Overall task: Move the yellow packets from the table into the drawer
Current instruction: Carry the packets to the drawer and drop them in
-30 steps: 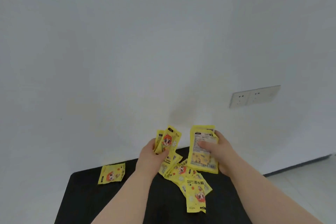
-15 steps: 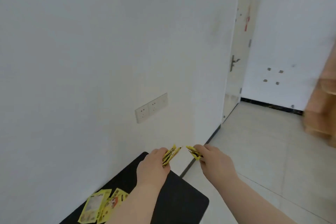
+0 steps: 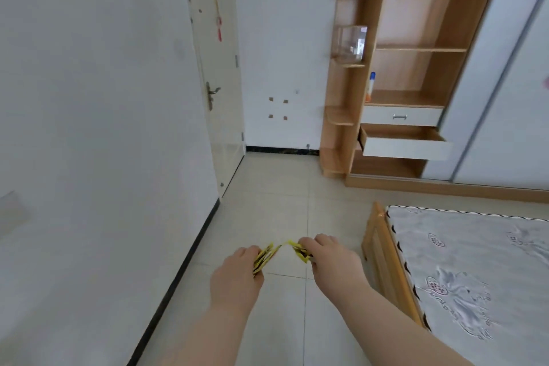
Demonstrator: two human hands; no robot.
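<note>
My left hand (image 3: 237, 272) grips a small stack of yellow packets (image 3: 264, 257), seen edge-on above the floor. My right hand (image 3: 329, 257) grips another few yellow packets (image 3: 300, 251), also edge-on. The two bundles almost touch at their tips. Across the room a wooden shelf unit (image 3: 416, 68) has an open drawer (image 3: 404, 142) pulled out below a closed white drawer (image 3: 401, 116). The black table and the packets left on it are out of view.
A tiled floor (image 3: 276, 202) stretches between me and the shelf unit. A bed with a wooden frame and patterned mattress (image 3: 475, 261) stands at the right. A cream door (image 3: 217, 83) is on the left wall. White wardrobe panels (image 3: 505, 98) stand right of the shelves.
My view has swung right, away from the table and wall toward the room. Both hands still hold their packets, carried out over the floor. The shelf unit and open drawer have come into view.
</note>
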